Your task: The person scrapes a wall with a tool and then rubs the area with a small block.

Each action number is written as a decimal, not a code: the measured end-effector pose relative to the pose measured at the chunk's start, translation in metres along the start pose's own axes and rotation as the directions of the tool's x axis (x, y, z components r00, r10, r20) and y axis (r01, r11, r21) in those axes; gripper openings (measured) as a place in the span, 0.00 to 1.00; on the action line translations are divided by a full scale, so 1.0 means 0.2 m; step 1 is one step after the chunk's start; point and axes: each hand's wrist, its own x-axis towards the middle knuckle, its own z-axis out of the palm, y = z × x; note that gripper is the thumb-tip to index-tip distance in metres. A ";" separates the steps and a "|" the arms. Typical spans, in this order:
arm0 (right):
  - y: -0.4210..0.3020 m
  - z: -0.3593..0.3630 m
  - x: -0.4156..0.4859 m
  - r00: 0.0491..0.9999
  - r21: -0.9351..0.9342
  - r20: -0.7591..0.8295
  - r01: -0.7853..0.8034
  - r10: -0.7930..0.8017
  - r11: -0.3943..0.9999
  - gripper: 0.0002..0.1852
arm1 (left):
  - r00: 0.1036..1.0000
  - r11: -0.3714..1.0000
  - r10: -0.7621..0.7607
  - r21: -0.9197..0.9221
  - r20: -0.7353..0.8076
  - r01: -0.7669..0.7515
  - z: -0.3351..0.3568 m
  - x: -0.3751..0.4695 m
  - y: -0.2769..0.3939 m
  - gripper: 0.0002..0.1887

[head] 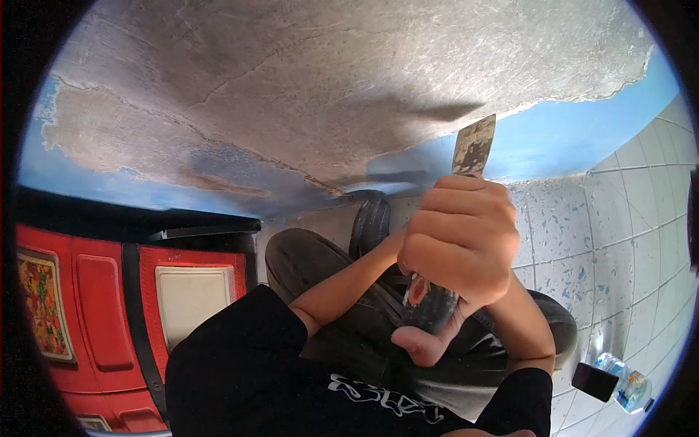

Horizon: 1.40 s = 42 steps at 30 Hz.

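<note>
My right hand (464, 240) is wrapped around the dark, worn handle (428, 306) of a putty knife, its thumb across the butt end. The fingers curl over the handle, and a stained flat blade (474, 147) sticks out past them towards the wall. Beside the blade tip, a ragged edge divides bare grey plaster (327, 71) from light blue paint (579, 125). Whether the tip touches the wall is not clear. My left forearm (349, 287) runs in behind the right hand, which hides my left hand, so its hold cannot be made out.
A red cabinet (104, 311) with framed panels stands at the left. Pale tiles (562, 235) cover the floor, with a dark shoe (371, 224) near the wall base. At lower right, a black phone (595, 381) rests against a clear plastic bottle (633, 385). Cracks cross the plaster.
</note>
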 end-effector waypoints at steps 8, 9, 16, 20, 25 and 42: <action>0.13 -0.09 -0.12 0.981 -0.113 -0.005 -0.192 0.192 0.975 0.22 | 0.995 0.997 -0.040 0.074 0.089 0.033 0.02 0.05 -0.01 0.16; 0.09 -0.06 -0.10 0.987 -0.092 0.044 -0.152 0.156 0.984 0.22 | 0.995 0.998 -0.047 0.047 0.091 0.043 0.01 0.00 -0.04 0.16; -0.07 0.09 -0.05 0.895 0.111 0.231 -0.414 0.382 0.903 0.19 | 0.998 0.990 -0.008 -0.141 0.064 0.017 0.11 -0.37 -0.02 0.17; -0.05 0.14 -0.08 0.844 -0.045 0.349 -0.418 0.407 0.907 0.18 | 1.000 0.971 0.010 -0.241 0.026 -0.003 0.03 -0.27 -0.10 0.18; 0.00 0.10 -0.10 0.411 -0.287 0.511 -0.747 0.755 0.600 0.21 | 0.998 0.930 0.043 -0.363 -0.051 -0.059 -0.06 0.02 -0.20 0.19; -0.17 -0.09 -0.33 0.250 0.095 -0.290 -0.953 0.924 0.287 0.22 | 0.963 0.567 0.010 -0.795 0.271 0.217 -0.19 -0.03 -0.07 0.29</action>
